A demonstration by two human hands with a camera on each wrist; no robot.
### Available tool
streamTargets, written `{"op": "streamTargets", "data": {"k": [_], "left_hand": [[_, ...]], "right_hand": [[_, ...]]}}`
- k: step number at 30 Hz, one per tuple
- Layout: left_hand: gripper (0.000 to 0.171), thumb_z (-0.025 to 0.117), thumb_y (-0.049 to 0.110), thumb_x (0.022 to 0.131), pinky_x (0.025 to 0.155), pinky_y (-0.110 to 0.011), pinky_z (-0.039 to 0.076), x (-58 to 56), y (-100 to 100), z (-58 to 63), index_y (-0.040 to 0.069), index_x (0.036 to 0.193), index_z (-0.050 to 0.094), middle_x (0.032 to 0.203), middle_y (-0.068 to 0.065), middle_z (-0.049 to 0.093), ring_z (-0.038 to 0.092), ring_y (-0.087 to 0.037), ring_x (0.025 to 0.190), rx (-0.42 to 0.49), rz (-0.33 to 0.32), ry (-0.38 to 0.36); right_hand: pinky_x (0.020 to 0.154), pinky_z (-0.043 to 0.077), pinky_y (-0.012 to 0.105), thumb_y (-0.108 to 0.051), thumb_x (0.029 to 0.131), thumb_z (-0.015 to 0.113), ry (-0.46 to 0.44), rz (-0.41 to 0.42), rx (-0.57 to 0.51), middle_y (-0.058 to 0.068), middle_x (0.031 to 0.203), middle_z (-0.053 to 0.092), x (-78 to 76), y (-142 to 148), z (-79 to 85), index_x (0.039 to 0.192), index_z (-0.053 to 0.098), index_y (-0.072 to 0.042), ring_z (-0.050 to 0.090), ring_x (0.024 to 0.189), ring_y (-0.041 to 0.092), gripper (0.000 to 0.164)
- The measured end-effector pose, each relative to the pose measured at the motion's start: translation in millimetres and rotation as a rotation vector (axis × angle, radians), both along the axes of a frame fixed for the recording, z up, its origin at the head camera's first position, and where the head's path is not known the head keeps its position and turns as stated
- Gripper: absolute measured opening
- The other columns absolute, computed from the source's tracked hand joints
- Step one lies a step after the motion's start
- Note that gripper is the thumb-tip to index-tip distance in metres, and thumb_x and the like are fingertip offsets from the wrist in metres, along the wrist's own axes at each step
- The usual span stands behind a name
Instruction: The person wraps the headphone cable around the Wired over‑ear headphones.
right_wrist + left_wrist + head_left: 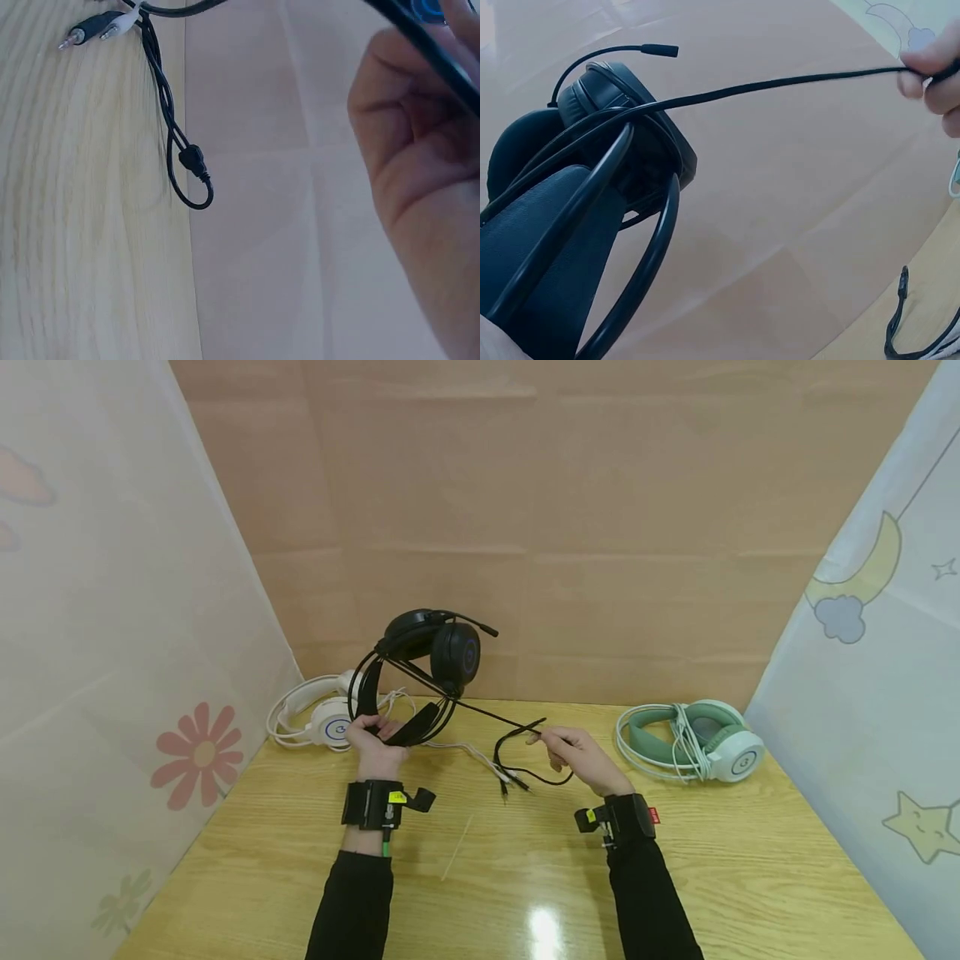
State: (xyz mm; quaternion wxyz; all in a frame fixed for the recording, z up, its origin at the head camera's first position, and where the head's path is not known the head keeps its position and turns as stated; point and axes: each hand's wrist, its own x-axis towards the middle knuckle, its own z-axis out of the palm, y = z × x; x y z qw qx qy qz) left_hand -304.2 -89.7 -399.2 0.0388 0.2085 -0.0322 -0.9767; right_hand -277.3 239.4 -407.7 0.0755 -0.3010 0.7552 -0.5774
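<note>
A black headset [457,653] with a microphone boom hangs above the table, tilted, its ear cups pointing up and away. My left hand [377,748] grips it by the headband. From the headset a black cable [487,713] runs nearly straight to my right hand [577,756], which pinches it between thumb and fingers. In the left wrist view the cable [780,81] wraps past the ear cup [622,97]. The cable's loose end, with its black splitter [193,159] and plugs [82,31], lies by the right hand.
White headphones [328,722] rest at the back left, partly behind the left hand, with a white cable [468,748] stretching toward the black plugs. Green and white headphones [693,742], their cord bundled, lie at the back right. Paper-covered walls enclose the wooden table [510,877].
</note>
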Motion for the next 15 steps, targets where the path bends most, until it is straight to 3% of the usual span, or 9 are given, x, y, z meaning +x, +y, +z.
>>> {"op": "streamTargets", "data": {"k": [3, 6, 10, 15], "left_hand": [[0.026, 0.038, 0.008, 0.081, 0.042, -0.022, 0.025, 0.7, -0.9, -0.3, 0.011, 0.056, 0.034, 0.056, 0.005, 0.026, 0.023, -0.01, 0.044, -0.009, 0.011, -0.011], [0.027, 0.037, 0.009, 0.084, 0.042, -0.023, 0.025, 0.9, -1.8, -0.8, 0.012, 0.057, 0.033, 0.057, 0.005, 0.026, 0.023, -0.01, 0.044, -0.004, 0.004, -0.015], [0.028, 0.036, 0.011, 0.086, 0.042, -0.022, 0.025, -0.1, -1.8, -1.0, 0.012, 0.058, 0.033, 0.057, 0.005, 0.026, 0.023, -0.01, 0.046, -0.007, -0.008, -0.024], [0.024, 0.037, 0.009, 0.084, 0.042, -0.022, 0.025, -1.9, -1.6, -1.5, 0.012, 0.06, 0.033, 0.058, 0.005, 0.026, 0.022, -0.01, 0.048, -0.004, -0.005, -0.03]], "right_hand": [[0.072, 0.033, 0.036, -0.018, 0.106, 0.038, 0.004, 0.007, 0.0, 0.021, 0.075, 0.037, -0.7, 1.0, -0.5, 0.082, 0.052, 0.001, 0.033, 0.067, 0.027, 0.035], [0.08, 0.032, 0.036, -0.017, 0.106, 0.039, 0.032, 0.013, 0.02, 0.019, 0.075, 0.038, -0.2, 1.3, 0.4, 0.073, 0.041, 0.005, 0.036, 0.07, 0.028, 0.04], [0.088, 0.033, 0.035, -0.019, 0.106, 0.04, 0.021, -0.014, 0.056, 0.019, 0.071, 0.041, 1.7, 1.2, 3.3, 0.068, 0.043, 0.006, 0.038, 0.069, 0.028, 0.045], [0.066, 0.029, 0.036, -0.022, 0.106, 0.04, 0.011, -0.016, 0.155, 0.021, 0.067, 0.042, 3.3, 1.8, 4.8, 0.072, 0.054, 0.009, 0.024, 0.059, 0.02, 0.048]]}}
